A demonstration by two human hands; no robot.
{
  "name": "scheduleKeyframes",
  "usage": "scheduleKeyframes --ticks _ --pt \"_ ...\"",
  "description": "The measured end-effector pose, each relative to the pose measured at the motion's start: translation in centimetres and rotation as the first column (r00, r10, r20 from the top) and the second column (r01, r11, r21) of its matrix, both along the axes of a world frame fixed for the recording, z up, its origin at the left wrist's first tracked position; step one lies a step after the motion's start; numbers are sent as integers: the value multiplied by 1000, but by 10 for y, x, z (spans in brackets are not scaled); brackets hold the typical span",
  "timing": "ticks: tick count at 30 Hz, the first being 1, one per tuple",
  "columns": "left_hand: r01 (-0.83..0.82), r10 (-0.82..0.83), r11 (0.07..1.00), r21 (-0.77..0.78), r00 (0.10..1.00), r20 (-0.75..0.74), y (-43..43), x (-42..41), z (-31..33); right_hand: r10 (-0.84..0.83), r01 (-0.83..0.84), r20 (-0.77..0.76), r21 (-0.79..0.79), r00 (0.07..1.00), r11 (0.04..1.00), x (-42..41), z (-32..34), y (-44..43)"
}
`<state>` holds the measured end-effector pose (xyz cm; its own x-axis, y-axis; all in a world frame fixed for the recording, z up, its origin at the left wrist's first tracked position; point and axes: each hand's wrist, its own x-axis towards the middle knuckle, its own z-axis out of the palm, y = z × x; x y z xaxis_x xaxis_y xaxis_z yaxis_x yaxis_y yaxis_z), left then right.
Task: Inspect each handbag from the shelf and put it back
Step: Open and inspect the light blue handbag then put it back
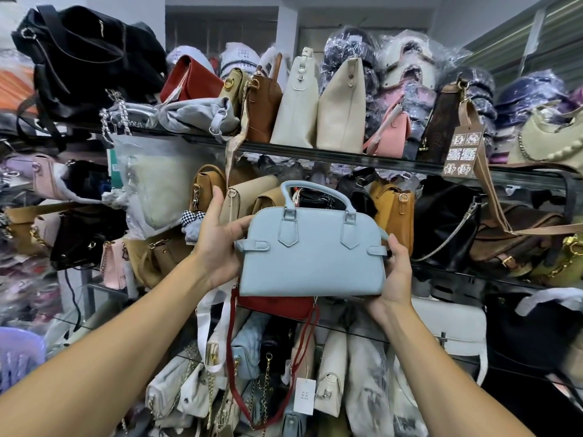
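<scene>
A light blue handbag (312, 260) with a short arched handle is held upright in front of the middle shelf (457, 272). My left hand (217, 238) grips its left end, fingers behind the bag and thumb on the front edge. My right hand (394, 272) supports its lower right corner from the side and below. Both arms reach in from the bottom of the view.
Glass shelves packed with handbags fill the view: cream bags (315, 102) and a brown one (263, 105) on the top shelf (315, 151), mustard and tan bags behind the blue bag, a red bag (277, 305) just below it, black bags at right.
</scene>
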<state>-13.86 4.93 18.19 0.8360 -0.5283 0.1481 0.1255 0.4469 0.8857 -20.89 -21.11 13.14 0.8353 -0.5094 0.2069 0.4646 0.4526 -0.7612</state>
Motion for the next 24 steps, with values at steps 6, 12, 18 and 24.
scheduleKeyframes --ticks 6,12,18,24 --pt "-94 87 993 -71 992 -92 4 15 -5 -45 49 42 -108 998 993 -10 18 26" --pt "-66 51 990 -124 991 -125 10 20 -4 -117 130 86 -168 989 977 -12 25 43" --pt "-97 83 990 -101 988 -132 13 18 3 -100 118 77 -287 992 951 -19 30 48" --pt "-211 220 975 65 955 -198 14 27 11 -140 103 -110 -294 984 950 -22 44 51"
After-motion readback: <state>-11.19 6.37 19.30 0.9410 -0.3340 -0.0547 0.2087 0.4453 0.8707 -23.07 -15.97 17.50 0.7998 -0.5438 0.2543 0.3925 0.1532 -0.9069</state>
